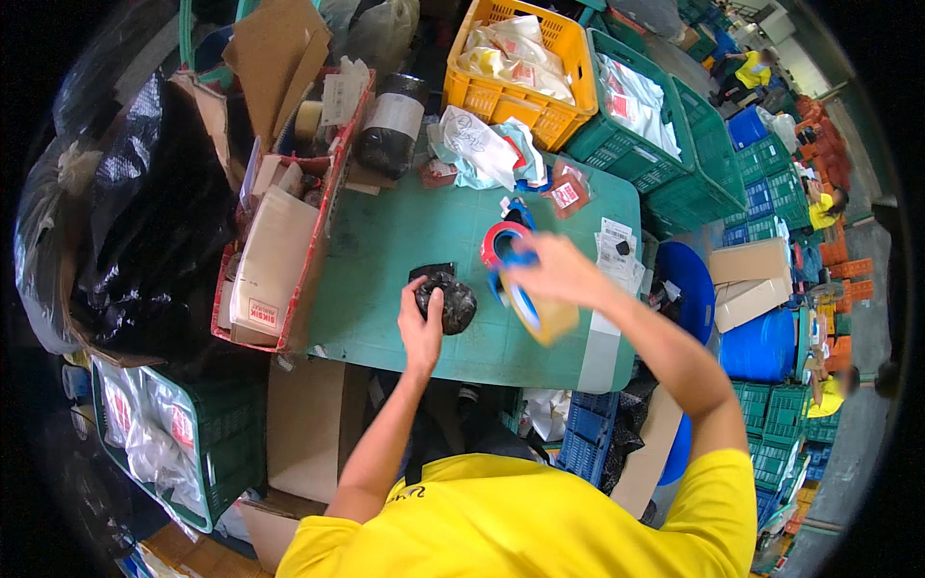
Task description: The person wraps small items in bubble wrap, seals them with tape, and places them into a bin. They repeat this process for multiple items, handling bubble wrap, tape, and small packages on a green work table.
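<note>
My left hand point(420, 323) is closed round a small bundle wrapped in shiny black plastic point(453, 306), just above the green table point(385, 241). A loose black flap sticks up at the bundle's far side. To the right, my right hand point(554, 270) grips a blue tape dispenser with a broad yellowish tape roll point(549, 320), smeared by motion and apart from the bundle. Close beyond that hand is a red-rimmed tape roll point(498, 245) with blue parts; whether it lies on the table is unclear.
A red-edged carton point(332, 197) of cardboard pieces stands at the left, beside a dark wrapped roll point(390, 130). Yellow point(568, 116) and green crates point(617, 144) with white bags line the far side. Labels point(617, 252) lie at the right; a blue barrel point(686, 289) stands beyond.
</note>
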`<state>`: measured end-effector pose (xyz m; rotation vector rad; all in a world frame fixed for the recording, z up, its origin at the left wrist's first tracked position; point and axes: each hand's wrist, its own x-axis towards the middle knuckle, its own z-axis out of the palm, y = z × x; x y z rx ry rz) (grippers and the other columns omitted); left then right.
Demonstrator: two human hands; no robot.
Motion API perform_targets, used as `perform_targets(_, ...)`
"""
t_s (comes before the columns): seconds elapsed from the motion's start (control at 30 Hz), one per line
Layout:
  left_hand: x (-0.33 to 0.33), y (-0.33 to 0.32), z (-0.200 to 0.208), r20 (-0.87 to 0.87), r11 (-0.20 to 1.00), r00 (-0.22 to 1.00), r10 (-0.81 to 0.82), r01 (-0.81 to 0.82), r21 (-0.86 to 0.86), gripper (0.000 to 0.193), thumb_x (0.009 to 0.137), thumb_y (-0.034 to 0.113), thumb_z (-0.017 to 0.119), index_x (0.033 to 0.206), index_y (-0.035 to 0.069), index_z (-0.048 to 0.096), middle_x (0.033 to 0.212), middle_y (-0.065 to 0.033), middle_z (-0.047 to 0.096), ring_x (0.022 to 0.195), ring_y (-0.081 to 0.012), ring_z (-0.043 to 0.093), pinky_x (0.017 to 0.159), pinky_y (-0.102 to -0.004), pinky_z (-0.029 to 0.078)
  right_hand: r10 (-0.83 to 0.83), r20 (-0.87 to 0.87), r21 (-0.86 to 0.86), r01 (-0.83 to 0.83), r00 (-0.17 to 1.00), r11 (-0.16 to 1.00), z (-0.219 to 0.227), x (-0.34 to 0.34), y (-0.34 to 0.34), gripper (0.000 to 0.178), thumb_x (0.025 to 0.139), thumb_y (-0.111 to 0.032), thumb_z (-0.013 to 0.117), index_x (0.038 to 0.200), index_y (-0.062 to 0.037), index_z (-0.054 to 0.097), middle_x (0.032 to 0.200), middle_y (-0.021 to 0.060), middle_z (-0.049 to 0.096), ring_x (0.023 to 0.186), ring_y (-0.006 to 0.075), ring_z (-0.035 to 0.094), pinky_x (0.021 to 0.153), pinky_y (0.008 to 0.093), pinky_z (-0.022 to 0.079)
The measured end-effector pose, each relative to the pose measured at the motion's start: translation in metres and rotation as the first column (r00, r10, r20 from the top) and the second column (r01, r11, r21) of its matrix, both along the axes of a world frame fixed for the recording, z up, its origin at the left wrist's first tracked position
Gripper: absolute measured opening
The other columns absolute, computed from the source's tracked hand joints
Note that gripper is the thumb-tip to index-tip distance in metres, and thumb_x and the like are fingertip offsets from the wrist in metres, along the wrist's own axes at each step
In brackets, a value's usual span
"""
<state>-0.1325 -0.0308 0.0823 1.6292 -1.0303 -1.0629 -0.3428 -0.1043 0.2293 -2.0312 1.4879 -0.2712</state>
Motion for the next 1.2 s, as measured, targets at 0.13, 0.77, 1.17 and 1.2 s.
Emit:
perform_targets(0.13,-0.021,0.030,-0.039,-0.051,0.914,0.997,0.064,-0.079,-0.397,0.064,0.096,0.026,0.060,0.147,0.000,0.032,0.150,-0.0259,0.037,0.137,-0.0402,0.039,0.110,-0.0478,0.035,0.279,0.014,-0.208,-0.270,0.960,0.940,0.009,0.103,-0.089,0.051,0.082,-0.047,0.059,0.086,0.0025,0.071,0.078,0.0251,0.069,0.074,0.0408,0.070,0.071,0.0454,0.057)
perform_targets(0.77,0.000,-0.031,-0.025,-0.150,0.944,0.965,0.213,-0.243,-0.222,0.043,0.085,0.012,0.047,0.125,-0.002,0.052,0.108,-0.0243,0.064,0.095,-0.0324,0.062,0.091,-0.0420,0.046,0.219,-0.114,0.098,-0.209,0.969,0.973,-0.011,0.042,0.062,0.039,0.078,-0.037,0.067,0.082,0.0018,0.069,0.073,0.0268,0.067,0.073,0.0450,0.069,0.071,0.0526,0.057)
perform_targets(1.17,0.037,-0.037,-0.042,-0.620,0.985,0.776,-0.116,0.007,-0.175,0.048,0.088,0.018,0.042,0.126,-0.004,0.059,0.121,-0.0138,0.062,0.117,-0.0240,0.054,0.106,-0.0334,0.037,-0.226,0.299,0.045,0.223,0.927,0.974,-0.176,-0.110,0.101,0.028,0.094,-0.025,0.061,0.108,-0.0031,0.072,0.103,0.0174,0.067,0.099,0.0347,0.064,0.089,0.0426,0.051)
perform_targets(1.2,0.035,-0.035,-0.044,-0.731,0.988,0.677,-0.088,-0.031,-0.148,0.050,0.095,0.027,0.040,0.130,-0.003,0.059,0.129,-0.0126,0.061,0.125,-0.0223,0.051,0.111,-0.0327,0.034,-0.291,0.178,-0.078,0.309,0.940,0.948,-0.181,-0.105,0.090,0.026,0.096,-0.023,0.060,0.107,-0.0030,0.073,0.107,0.0168,0.066,0.103,0.0329,0.062,0.091,0.0419,0.049)
